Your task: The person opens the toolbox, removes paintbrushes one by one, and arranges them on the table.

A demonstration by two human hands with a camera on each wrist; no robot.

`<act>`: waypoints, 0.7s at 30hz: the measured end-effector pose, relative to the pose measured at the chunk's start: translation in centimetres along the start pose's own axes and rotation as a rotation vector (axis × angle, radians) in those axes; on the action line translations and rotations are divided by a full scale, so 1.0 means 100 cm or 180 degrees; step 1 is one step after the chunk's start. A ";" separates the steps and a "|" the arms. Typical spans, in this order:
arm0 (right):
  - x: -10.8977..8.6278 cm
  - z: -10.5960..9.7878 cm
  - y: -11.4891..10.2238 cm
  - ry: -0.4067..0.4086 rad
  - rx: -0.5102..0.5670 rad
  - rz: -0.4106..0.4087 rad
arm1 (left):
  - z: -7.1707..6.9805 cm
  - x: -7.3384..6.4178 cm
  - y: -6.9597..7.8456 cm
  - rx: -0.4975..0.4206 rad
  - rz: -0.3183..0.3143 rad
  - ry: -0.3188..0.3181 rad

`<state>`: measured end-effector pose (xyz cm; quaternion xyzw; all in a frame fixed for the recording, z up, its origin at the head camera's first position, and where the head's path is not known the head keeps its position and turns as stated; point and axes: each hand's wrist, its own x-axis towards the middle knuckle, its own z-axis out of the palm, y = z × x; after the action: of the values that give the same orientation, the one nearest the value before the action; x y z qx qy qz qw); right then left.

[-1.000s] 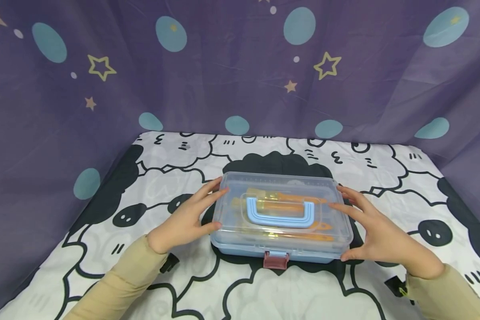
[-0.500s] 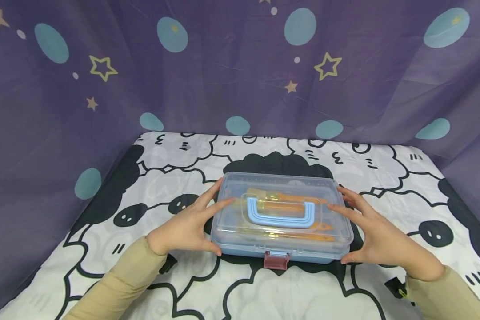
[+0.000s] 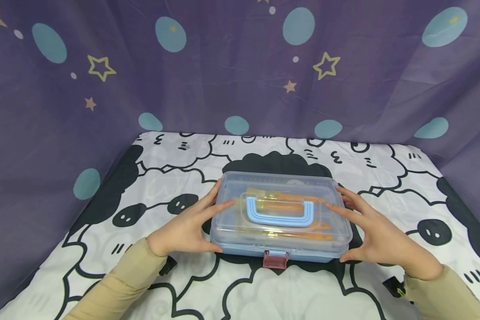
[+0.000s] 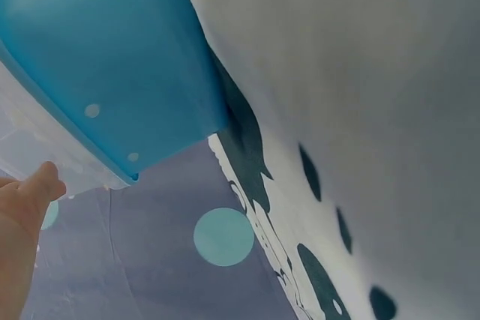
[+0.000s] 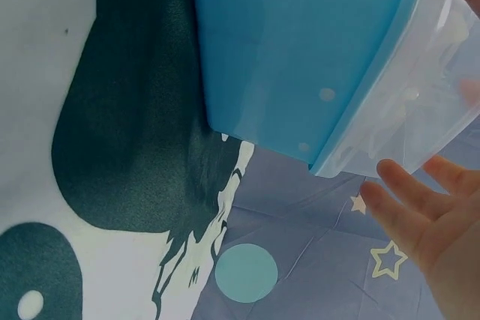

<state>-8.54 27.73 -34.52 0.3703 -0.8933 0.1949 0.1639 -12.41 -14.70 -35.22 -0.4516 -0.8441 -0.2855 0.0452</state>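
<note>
Plastic box [image 3: 246,251] w/ clear lid [image 3: 232,213] on is placed on b/w cloth [image 3: 312,293].
Inside, orange-handled brushes [image 3: 296,198] are seen; box is closely flanked by L hand [image 3: 186,229] & R hand [image 3: 378,231], fingers spread wide.

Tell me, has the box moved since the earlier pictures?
No, the box hasn't shifted any way: in the head view, it sits in the same place against the black patch on the sheet.
</note>
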 end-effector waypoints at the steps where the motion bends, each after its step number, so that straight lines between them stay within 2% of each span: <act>1: 0.000 0.000 0.000 0.0007 0.0000 -0.0004 | 0.000 0.000 0.000 -0.0041 0.0005 0.0008; 9: 0.002 -0.001 0.003 0.0032 0.0081 -0.0047 | 0.000 0.000 -0.002 -0.0203 0.0046 0.0056; 15: 0.005 -0.002 0.005 0.0110 0.0138 -0.0253 | 0.000 -0.001 -0.003 -0.0177 0.0061 0.0131; 21: 0.006 -0.005 0.003 0.0185 0.0227 -0.0281 | 0.000 -0.001 -0.004 -0.0208 0.0122 0.0203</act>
<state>-9.08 27.82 -33.94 0.4092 -0.8634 0.2299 0.1849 -12.64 -14.98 -35.41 -0.4596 -0.8237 -0.3262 0.0628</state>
